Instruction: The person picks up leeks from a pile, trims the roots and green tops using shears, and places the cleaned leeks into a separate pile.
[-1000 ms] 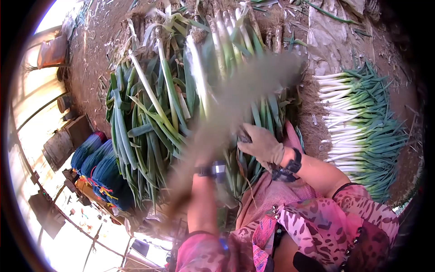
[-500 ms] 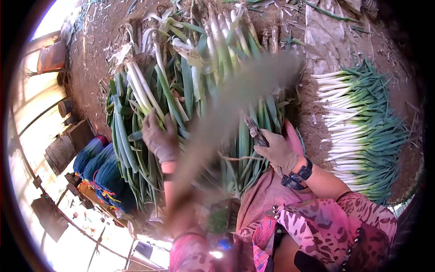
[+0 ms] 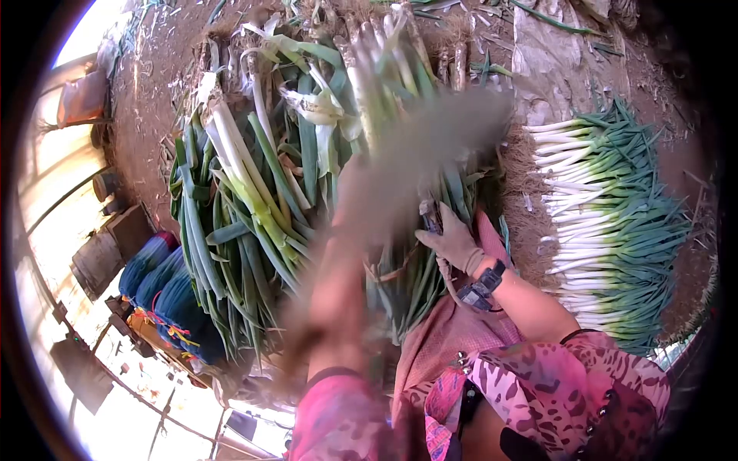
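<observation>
My right hand (image 3: 453, 244), in a light work glove, is closed around a dark, short, stick-like thing (image 3: 430, 219) whose kind I cannot make out. It is over the right side of a heap of leeks (image 3: 254, 253) with long green leaves. Reaching forward over the middle of the heap, my left hand (image 3: 352, 184) is mostly hidden by a broad blurred streak across the view; its fingers do not show. To its left lie several clean white-stemmed leeks (image 3: 238, 150) on top of the heap. A pale, peeled-back leaf (image 3: 317, 107) lies beyond.
On the right, a long row of cleaned leeks (image 3: 592, 223) lies on the ground, white ends toward the heap. Root scraps (image 3: 526, 177) lie between. At the left are blue net-like bundles (image 3: 181, 296). A pale sheet (image 3: 542, 69) covers ground at the far right.
My left hand has left the white-stemmed leeks on the left and moved right and forward, behind the blurred streak. My right hand has shifted slightly left, still on the dark thing.
</observation>
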Demonstrator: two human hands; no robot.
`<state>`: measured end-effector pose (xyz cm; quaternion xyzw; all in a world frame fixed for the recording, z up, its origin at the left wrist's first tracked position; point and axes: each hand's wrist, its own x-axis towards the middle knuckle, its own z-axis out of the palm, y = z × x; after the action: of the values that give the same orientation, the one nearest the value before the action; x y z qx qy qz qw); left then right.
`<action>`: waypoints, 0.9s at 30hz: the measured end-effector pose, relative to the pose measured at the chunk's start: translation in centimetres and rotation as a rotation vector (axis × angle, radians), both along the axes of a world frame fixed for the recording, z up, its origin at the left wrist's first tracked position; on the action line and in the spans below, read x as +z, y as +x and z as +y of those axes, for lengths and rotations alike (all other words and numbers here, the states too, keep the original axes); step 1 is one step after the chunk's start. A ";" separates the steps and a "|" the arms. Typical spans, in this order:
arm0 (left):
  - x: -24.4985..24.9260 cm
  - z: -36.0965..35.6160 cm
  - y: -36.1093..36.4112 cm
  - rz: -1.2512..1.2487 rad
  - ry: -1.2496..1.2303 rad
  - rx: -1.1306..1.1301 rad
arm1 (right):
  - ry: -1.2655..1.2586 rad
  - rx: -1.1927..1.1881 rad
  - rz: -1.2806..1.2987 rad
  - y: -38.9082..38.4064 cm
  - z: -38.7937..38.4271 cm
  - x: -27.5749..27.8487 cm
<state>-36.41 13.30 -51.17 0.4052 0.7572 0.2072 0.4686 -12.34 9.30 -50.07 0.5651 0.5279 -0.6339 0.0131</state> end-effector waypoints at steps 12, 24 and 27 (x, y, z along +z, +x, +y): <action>1.5 -6.6 -1.0 -0.081 0.010 -0.116 | 0.144 0.298 0.169 1.8 -1.3 6.0; 6.9 -5.0 -0.7 0.378 -0.192 -0.424 | -0.108 0.233 0.361 0.7 -1.2 9.9; 5.0 -7.4 -0.8 0.198 -0.122 -0.190 | -0.201 0.304 0.328 1.8 -1.2 11.8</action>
<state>-37.22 5.88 -46.12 0.4643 0.7692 0.0742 0.4328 -10.56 8.15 -38.27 0.3644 0.5363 -0.7573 0.0785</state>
